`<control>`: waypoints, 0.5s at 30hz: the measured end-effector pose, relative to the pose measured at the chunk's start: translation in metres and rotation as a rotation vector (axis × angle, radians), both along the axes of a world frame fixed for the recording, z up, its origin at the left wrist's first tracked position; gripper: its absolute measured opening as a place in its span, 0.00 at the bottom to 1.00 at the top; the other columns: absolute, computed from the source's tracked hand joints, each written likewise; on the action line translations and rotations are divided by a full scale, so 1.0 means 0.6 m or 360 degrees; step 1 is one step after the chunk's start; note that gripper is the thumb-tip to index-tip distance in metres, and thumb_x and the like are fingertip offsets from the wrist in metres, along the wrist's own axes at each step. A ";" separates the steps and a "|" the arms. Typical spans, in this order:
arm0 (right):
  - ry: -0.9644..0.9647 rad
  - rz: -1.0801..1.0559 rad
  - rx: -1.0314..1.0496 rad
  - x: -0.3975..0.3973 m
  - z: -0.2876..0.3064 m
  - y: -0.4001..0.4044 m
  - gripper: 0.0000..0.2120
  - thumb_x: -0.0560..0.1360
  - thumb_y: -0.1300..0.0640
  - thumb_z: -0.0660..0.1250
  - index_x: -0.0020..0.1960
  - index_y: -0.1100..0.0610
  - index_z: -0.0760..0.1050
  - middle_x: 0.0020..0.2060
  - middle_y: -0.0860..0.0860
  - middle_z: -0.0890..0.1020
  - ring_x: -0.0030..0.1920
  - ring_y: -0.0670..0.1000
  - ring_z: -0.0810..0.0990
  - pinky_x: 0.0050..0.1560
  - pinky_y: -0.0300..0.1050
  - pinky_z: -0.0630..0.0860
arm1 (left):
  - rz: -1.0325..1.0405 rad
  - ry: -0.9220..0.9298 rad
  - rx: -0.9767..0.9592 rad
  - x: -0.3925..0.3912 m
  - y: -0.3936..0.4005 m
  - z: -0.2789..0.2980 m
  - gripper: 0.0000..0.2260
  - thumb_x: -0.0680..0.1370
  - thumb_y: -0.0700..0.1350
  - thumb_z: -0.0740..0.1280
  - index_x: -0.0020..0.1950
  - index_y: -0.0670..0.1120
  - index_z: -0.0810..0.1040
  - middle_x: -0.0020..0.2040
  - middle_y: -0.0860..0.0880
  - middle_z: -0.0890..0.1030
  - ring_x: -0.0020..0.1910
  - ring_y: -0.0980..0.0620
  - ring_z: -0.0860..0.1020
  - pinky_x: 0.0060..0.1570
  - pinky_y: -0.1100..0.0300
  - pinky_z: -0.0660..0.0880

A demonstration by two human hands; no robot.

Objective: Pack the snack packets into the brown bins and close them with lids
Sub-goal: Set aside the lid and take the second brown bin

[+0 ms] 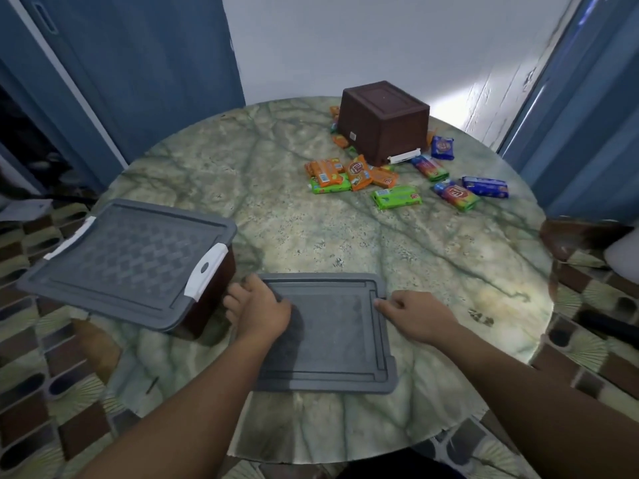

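Marble round table (311,219), blue doors; both hands' grip pinching grey lid (332,337) edges.

Two brown bins (382,122), two grey lids (328,335), roughly a dozen snack packets (396,197).

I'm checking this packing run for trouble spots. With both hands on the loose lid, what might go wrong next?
The closed bin overhangs the table edge at the left, so a nudge might tip it off. The far bin sits upside down over the snack packets; righting it may scatter them. The left hand and right hand touch the loose lid only at its sides.
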State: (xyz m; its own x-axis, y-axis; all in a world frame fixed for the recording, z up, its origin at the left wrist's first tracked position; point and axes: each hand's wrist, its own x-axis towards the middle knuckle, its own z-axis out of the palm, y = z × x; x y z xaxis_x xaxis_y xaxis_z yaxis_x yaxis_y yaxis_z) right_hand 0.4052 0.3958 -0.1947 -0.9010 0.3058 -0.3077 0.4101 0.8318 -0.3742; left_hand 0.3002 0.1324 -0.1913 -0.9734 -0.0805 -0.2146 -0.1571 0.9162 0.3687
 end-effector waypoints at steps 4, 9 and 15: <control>0.0108 -0.0098 -0.0041 0.002 0.019 0.057 0.24 0.82 0.35 0.58 0.37 0.52 0.73 0.35 0.48 0.79 0.39 0.50 0.78 0.38 0.47 0.72 | -0.0332 -0.0176 0.0511 -0.033 0.060 0.011 0.08 0.82 0.49 0.63 0.58 0.47 0.73 0.58 0.46 0.79 0.54 0.46 0.77 0.57 0.48 0.76; 0.0188 -0.0237 -0.0113 -0.040 0.047 0.141 0.20 0.82 0.39 0.61 0.43 0.53 0.79 0.40 0.48 0.82 0.45 0.52 0.80 0.48 0.49 0.77 | -0.0529 -0.0341 0.0679 -0.055 0.135 0.029 0.07 0.83 0.48 0.62 0.49 0.50 0.78 0.48 0.49 0.83 0.41 0.50 0.79 0.39 0.56 0.74; 0.0348 -0.0340 -0.0338 -0.131 0.072 0.261 0.17 0.83 0.45 0.63 0.44 0.54 0.81 0.39 0.50 0.84 0.41 0.53 0.82 0.48 0.51 0.79 | -0.0317 -0.0338 0.0996 -0.103 0.263 0.041 0.08 0.80 0.49 0.64 0.48 0.48 0.79 0.46 0.47 0.83 0.42 0.49 0.78 0.46 0.52 0.77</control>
State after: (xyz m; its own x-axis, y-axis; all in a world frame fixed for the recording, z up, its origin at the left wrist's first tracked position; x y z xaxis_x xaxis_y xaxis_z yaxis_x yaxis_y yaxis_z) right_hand 0.3267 0.5526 -0.1515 -0.8752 0.4442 -0.1916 0.4573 0.6303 -0.6274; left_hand 0.2382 0.2901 -0.1666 -0.8884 0.2969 -0.3501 -0.1350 0.5601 0.8174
